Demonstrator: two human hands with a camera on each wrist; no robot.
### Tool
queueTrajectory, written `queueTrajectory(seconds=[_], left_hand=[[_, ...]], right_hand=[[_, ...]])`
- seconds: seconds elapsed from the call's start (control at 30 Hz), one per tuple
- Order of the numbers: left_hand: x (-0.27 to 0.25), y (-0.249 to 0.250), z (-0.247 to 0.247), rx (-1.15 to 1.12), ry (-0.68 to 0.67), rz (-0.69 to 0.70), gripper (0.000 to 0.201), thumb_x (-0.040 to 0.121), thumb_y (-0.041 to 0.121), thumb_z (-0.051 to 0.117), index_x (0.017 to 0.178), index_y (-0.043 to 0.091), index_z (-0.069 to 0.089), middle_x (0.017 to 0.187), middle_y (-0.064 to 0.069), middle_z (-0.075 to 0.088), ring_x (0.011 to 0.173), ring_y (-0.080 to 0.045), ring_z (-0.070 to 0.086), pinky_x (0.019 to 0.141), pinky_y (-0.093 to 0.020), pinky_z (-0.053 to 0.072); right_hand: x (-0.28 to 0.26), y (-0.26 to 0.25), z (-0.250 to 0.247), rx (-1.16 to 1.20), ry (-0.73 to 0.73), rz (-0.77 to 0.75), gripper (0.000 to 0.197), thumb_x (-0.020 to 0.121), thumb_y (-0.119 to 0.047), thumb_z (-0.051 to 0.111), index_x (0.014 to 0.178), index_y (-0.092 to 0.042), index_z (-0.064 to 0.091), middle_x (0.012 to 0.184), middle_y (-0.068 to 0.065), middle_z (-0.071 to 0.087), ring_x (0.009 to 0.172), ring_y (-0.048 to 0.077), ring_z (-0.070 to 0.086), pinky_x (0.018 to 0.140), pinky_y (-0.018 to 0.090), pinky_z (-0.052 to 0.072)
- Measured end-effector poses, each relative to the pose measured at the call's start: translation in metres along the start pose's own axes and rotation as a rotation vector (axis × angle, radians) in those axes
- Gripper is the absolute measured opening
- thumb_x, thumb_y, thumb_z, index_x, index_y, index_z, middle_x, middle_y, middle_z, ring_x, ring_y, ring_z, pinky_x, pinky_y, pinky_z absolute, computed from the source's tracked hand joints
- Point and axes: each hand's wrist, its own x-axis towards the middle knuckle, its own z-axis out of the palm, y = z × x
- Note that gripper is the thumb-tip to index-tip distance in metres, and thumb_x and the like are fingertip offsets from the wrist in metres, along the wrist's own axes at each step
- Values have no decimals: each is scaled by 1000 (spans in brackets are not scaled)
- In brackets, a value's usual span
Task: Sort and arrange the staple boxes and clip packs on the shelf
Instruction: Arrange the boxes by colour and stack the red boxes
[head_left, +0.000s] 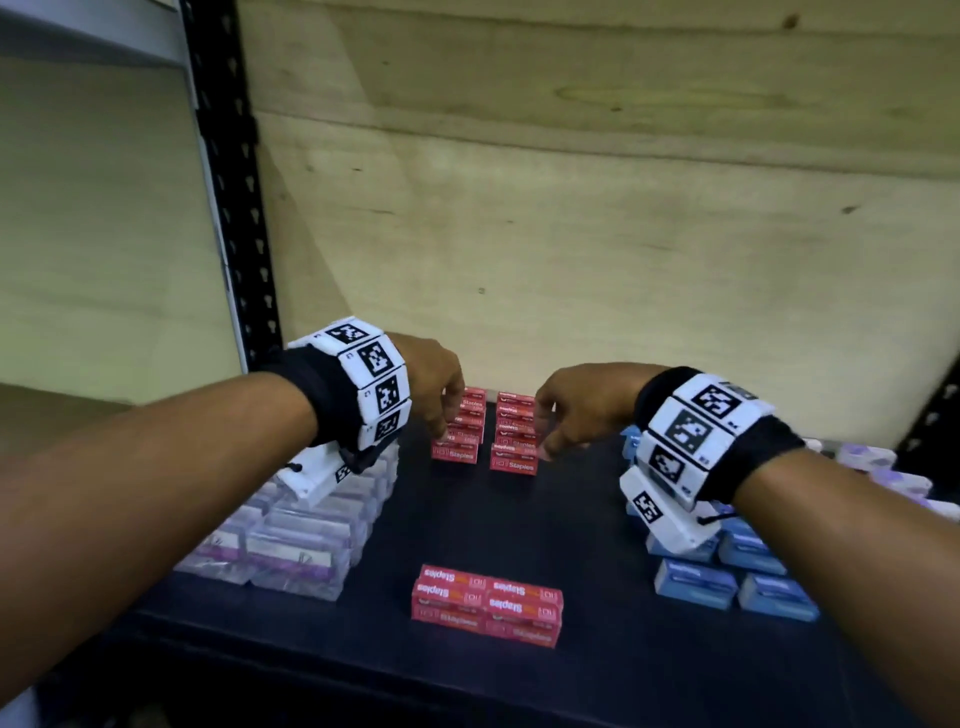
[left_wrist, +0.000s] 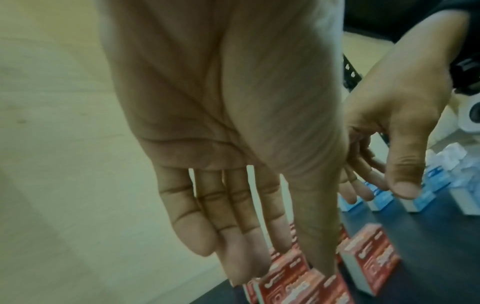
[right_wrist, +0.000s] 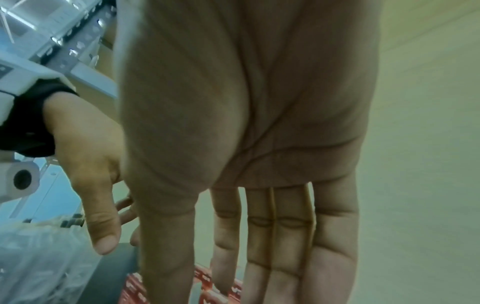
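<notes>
Dark shelf against a plywood back panel. Clear clip packs massed on the left, blue boxes on the right, red staple boxes in the middle: two rows at the back with a gap between them, and a loose block of four near the front edge.

Left hand sits at the outer flank of the left back row, right hand at the outer flank of the right row. Wrist views: fingers of both straight, slightly spread, holding nothing.

Judged step: closing the two rows together. Press with flat fingers low on the boxes, evenly from both sides, so the boxes slide without tipping or skewing. Front block not yet placed.
</notes>
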Motion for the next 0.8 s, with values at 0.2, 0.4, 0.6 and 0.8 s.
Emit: queueTrajectory(seconds=[0.2, 0.4, 0.6, 0.8], left_hand=[[33, -3, 2, 70, -135, 14, 25, 80, 23, 78, 105, 21, 74, 102, 6, 72, 65, 2, 53, 53, -16, 38], [49, -1, 5, 133, -221, 64, 30, 77, 21, 81, 106, 17, 75, 104, 2, 73, 88, -13, 62, 57, -18, 41], [55, 4, 8, 156, -278, 110, 29, 76, 20, 81, 104, 15, 77, 106, 1, 74, 102, -19, 66, 81, -29, 50], [36, 9, 2, 66, -283, 146, 28, 79, 17, 79, 106, 13, 76, 112, -1, 72, 106, -16, 62, 65, -13, 42]], right_hand=[[32, -5, 3, -70, -54, 4, 20, 83, -27, 77, 99, -16, 72, 67, -9, 61, 68, 12, 58, 74, 29, 48], [41, -9, -3, -86, -166, -1, 17, 83, -13, 75, 100, -13, 76, 72, -8, 67, 73, 11, 64, 71, 27, 52], [39, -10, -1, -56, -168, -20, 10, 84, -11, 74, 92, -16, 72, 78, -5, 70, 77, 13, 66, 82, 31, 53], [19, -9, 0, -13, -187, -35, 6, 83, -17, 75, 85, -23, 72, 90, 0, 76, 90, 16, 71, 92, 37, 54]])
